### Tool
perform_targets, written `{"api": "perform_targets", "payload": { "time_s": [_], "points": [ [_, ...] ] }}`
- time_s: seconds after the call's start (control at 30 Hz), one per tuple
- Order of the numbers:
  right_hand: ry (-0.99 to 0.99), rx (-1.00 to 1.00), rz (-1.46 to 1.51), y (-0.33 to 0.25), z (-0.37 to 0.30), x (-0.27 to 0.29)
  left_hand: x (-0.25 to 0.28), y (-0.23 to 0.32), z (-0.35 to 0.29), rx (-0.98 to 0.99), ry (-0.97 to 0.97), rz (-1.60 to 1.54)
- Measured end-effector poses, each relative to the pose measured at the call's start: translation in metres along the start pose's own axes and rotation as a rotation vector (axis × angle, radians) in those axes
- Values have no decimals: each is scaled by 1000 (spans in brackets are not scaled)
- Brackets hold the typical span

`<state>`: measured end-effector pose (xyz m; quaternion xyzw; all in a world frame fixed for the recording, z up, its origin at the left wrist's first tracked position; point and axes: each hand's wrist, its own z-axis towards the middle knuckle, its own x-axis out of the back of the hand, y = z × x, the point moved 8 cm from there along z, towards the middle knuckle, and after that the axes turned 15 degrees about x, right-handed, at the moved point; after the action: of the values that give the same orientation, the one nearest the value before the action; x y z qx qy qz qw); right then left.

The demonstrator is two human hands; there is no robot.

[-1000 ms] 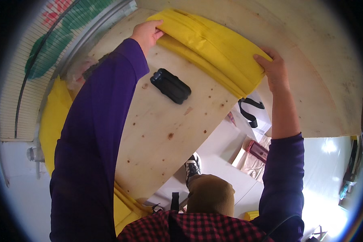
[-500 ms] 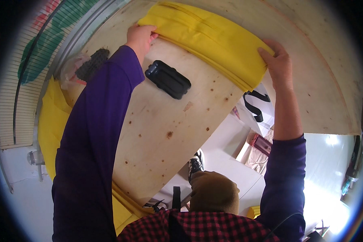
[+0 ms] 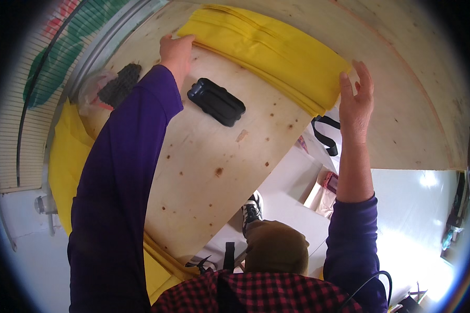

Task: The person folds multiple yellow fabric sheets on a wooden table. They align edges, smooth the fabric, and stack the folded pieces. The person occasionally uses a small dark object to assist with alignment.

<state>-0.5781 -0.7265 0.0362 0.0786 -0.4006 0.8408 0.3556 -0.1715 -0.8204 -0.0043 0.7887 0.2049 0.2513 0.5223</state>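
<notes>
A long folded stack of yellow cloth lies across the far part of the pale wooden tabletop, its layers showing along the near edge. At the stack's left end is my left hand, thumb stretched toward the cloth's corner and fingers apart; whether the thumb tip touches it I cannot tell. Just off the right end, my right hand is raised with fingers spread and holds nothing. A black oblong plastic tray sits on the wood between my arms, nearer the left hand.
A dark grey rough lump lies beside a clear plastic bag at the left. More yellow cloth hangs along the left edge. Past the table's right edge are a black strap and a red-edged case below.
Both hands have let go of the yellow cloth. My left hand has shifted slightly left, and my right hand has come down a little with its fingers spread. The cloth has barely moved.
</notes>
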Motion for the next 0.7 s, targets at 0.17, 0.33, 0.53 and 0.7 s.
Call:
{"api": "perform_targets", "payload": {
  "time_s": [0.17,0.33,0.53,0.7],
  "points": [
    [-66,129,-93,-23,-10,-5,-17,59,-10,-722,13,462],
    [-90,166,-114,-28,-13,-12,-80,72,-36,-1258,-5,717],
    [-122,287,-189,-21,-18,-20,-109,41,-36,-1169,-181,1213],
    [-135,234,-126,-15,-13,-19,-97,25,-46,-1111,-272,1075]
  ]
}}
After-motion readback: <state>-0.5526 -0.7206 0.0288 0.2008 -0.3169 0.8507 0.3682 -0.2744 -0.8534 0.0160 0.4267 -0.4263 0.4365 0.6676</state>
